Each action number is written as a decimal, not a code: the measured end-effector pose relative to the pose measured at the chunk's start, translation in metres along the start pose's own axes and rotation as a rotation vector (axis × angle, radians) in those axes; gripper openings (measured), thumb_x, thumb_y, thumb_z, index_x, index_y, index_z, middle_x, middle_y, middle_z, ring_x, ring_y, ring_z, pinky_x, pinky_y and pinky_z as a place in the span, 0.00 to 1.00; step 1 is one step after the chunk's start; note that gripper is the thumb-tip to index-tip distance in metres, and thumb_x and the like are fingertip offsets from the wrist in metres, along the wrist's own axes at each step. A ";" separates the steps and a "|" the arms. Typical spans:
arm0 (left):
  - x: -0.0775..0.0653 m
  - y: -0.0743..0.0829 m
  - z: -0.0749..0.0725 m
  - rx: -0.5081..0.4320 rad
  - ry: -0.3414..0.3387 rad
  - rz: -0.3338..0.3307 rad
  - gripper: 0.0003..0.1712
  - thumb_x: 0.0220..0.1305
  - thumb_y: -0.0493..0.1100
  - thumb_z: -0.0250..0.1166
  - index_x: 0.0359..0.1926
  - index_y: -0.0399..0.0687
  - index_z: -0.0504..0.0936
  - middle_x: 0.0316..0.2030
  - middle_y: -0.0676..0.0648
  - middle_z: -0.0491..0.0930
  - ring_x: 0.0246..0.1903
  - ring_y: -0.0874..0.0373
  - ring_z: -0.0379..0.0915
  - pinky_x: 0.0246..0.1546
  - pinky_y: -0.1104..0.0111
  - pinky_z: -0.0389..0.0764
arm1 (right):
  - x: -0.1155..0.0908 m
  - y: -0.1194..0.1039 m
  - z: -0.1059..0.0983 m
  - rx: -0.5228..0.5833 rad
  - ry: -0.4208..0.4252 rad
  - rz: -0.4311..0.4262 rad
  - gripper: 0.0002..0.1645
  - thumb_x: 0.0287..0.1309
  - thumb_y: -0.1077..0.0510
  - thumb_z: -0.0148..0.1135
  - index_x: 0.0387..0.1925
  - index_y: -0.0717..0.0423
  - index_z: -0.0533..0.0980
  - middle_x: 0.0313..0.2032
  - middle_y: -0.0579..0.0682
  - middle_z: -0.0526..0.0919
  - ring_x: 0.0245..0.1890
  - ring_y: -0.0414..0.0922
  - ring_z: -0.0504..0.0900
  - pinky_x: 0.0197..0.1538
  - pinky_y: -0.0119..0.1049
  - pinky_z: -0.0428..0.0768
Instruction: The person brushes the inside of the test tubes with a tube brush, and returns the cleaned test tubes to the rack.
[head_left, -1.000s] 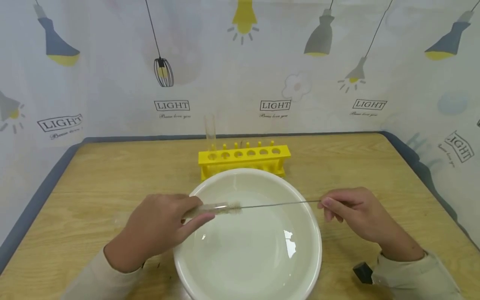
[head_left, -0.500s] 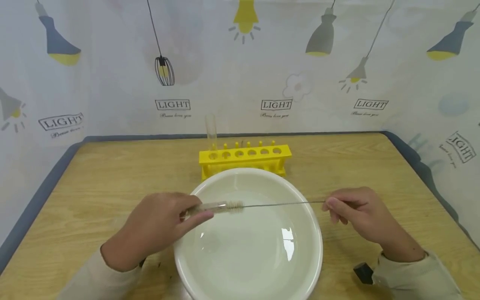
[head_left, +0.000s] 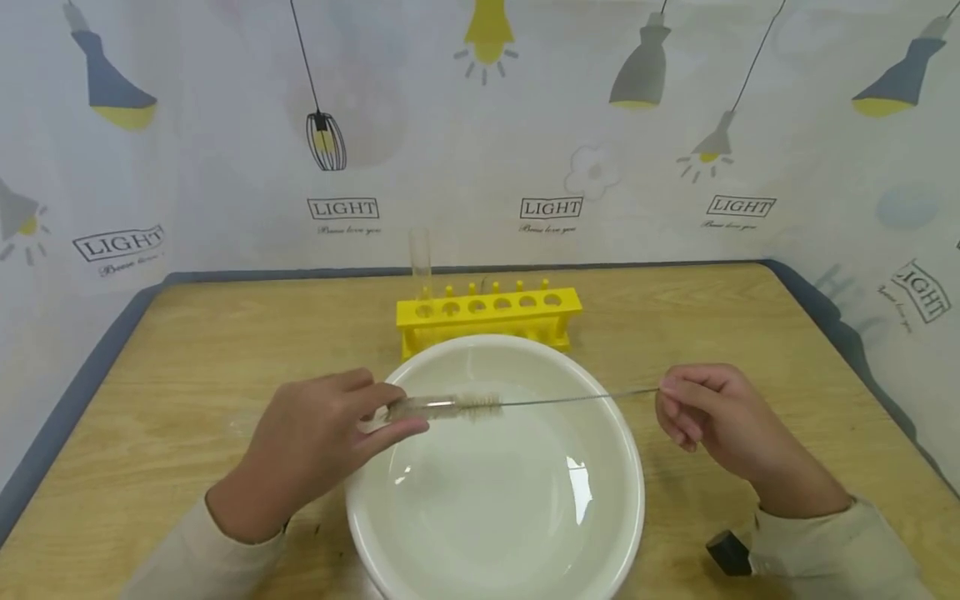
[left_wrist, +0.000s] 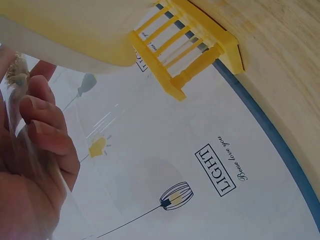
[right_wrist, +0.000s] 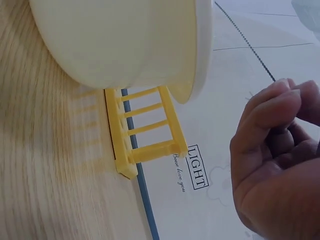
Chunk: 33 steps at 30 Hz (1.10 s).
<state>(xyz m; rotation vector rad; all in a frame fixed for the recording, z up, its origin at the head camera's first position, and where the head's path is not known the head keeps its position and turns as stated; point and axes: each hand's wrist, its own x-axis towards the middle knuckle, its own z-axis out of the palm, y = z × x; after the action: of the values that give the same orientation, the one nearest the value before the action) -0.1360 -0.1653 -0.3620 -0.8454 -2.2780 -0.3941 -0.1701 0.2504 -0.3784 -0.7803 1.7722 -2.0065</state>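
Observation:
My left hand [head_left: 318, 442] grips a clear glass test tube [head_left: 431, 406] above the left rim of a white basin [head_left: 487, 500]. A test tube brush [head_left: 480, 405] has part of its pale bristles inside the tube and part sticking out of the mouth. Its thin twisted wire runs right across the basin to my right hand [head_left: 738, 433], which pinches the end between thumb and finger. The left wrist view shows the left fingers [left_wrist: 47, 120] curled round the tube. In the right wrist view the wire [right_wrist: 245, 40] reaches the right fingertips.
Behind the basin stands a yellow test tube rack [head_left: 487, 308], with another clear test tube [head_left: 421, 258] upright at its left end. A small black block [head_left: 729, 553] is by the right sleeve. A printed curtain [head_left: 450, 150] encloses the wooden table [head_left: 225, 333].
The right hand has moved slightly right and up, drawing the brush further out, so more bristles show beyond the tube's mouth. The left hand keeps its hold on the tube.

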 end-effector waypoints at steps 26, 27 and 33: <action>-0.004 -0.003 -0.007 0.029 -0.159 -0.115 0.25 0.64 0.72 0.58 0.26 0.61 0.85 0.19 0.62 0.77 0.14 0.71 0.62 0.14 0.77 0.58 | -0.001 0.006 -0.006 -0.105 0.008 -0.014 0.20 0.75 0.73 0.37 0.27 0.64 0.71 0.16 0.54 0.60 0.15 0.52 0.57 0.16 0.43 0.58; -0.004 -0.003 -0.008 0.026 -0.185 -0.134 0.23 0.63 0.71 0.61 0.26 0.62 0.85 0.18 0.63 0.75 0.14 0.72 0.61 0.14 0.77 0.59 | -0.002 0.007 -0.007 -0.121 0.007 -0.033 0.20 0.74 0.73 0.37 0.28 0.65 0.72 0.17 0.54 0.62 0.15 0.51 0.58 0.16 0.43 0.59; -0.002 -0.004 -0.013 0.012 -0.287 -0.199 0.17 0.60 0.68 0.66 0.26 0.65 0.82 0.15 0.67 0.63 0.15 0.74 0.54 0.16 0.77 0.59 | -0.006 0.011 -0.015 -0.198 0.021 -0.100 0.22 0.72 0.76 0.38 0.35 0.63 0.79 0.20 0.48 0.74 0.16 0.48 0.64 0.15 0.41 0.63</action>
<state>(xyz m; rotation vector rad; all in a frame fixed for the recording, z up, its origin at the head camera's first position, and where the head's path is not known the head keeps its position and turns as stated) -0.1312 -0.1748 -0.3539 -0.7083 -2.6400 -0.3659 -0.1758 0.2637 -0.3913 -0.9283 2.0029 -1.9272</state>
